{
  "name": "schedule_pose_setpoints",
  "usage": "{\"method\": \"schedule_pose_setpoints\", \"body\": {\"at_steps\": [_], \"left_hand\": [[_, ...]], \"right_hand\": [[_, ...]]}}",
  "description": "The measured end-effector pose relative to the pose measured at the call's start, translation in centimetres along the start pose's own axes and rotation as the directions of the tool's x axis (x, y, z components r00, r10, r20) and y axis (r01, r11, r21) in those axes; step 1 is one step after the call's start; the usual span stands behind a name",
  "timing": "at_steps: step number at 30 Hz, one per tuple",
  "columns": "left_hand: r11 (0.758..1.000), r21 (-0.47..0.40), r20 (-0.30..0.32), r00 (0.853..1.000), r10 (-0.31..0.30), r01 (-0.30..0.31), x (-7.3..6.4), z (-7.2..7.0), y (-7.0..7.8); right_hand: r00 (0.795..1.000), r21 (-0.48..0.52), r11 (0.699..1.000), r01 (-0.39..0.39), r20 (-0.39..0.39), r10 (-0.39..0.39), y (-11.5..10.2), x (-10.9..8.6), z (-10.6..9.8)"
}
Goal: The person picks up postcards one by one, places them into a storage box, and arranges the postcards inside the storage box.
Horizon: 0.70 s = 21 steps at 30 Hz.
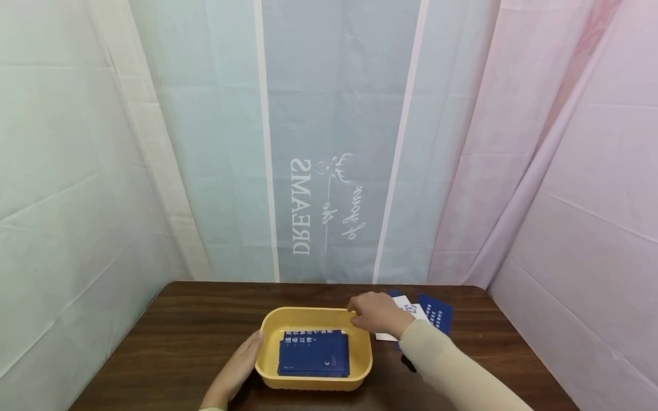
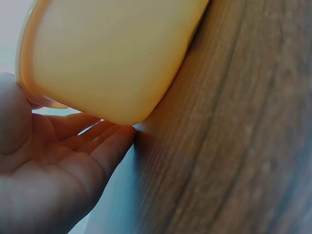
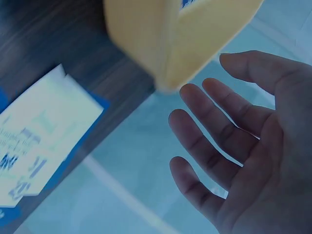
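A yellow plastic basin [image 1: 364, 357] stands on the table, with dark blue printed cards [image 1: 315, 358] lying flat inside. Along its left side, my left hand [image 1: 237, 366] touches the outer wall with fingers nearly straight. The left wrist view shows those fingers [image 2: 114, 146] against the basin's lower corner. My right hand [image 1: 379, 314] is above the basin's back right rim, holding nothing. Its fingers are spread and slightly bent in the right wrist view, where white cards [image 3: 46, 136] with blue ones under them lie off to the side.
Right of the basin lies a loose group of blue cards [image 1: 438, 313] and white cards [image 1: 418, 311], partly behind my right forearm. A small black object [image 1: 408, 363] shows beside that sleeve. Printed curtains [image 1: 339, 114] hang behind the wooden table [image 1: 205, 319].
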<state>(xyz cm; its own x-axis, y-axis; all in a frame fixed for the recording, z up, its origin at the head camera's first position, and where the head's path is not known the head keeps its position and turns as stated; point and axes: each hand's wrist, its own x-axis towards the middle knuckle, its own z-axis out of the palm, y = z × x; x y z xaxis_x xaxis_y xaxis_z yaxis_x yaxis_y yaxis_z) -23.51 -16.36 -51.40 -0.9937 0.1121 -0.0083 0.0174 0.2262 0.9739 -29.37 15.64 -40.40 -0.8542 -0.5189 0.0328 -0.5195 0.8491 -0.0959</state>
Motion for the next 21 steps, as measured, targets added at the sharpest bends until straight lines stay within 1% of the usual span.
{"method": "schedule_pose_setpoints", "body": {"at_steps": [2,6,11,18,21], "left_hand": [[1.0,0.002,-0.001,1.0,-0.007,0.007,0.0,0.0,0.0],[1.0,0.009,-0.008,1.0,-0.005,0.006,-0.1,-0.1,0.1],[1.0,0.008,-0.01,1.0,-0.001,0.001,-0.1,-0.1,0.1],[1.0,0.002,-0.011,1.0,-0.021,0.021,0.0,0.0,0.1],[1.0,0.005,-0.003,1.0,-0.012,0.012,-0.1,0.0,0.1]], "right_hand": [[1.0,0.031,0.999,-0.02,-0.011,0.021,0.9,-0.5,-0.5],[0.996,0.065,0.994,-0.088,-0.017,0.09,2.7,-1.3,-0.8],[0.986,0.091,0.981,-0.169,0.008,0.169,5.1,-2.5,-0.7],[0.963,0.093,0.959,-0.268,0.067,0.262,8.2,-4.2,0.5],[0.955,0.1,0.951,-0.292,0.077,0.285,9.4,-4.8,1.0]]}}
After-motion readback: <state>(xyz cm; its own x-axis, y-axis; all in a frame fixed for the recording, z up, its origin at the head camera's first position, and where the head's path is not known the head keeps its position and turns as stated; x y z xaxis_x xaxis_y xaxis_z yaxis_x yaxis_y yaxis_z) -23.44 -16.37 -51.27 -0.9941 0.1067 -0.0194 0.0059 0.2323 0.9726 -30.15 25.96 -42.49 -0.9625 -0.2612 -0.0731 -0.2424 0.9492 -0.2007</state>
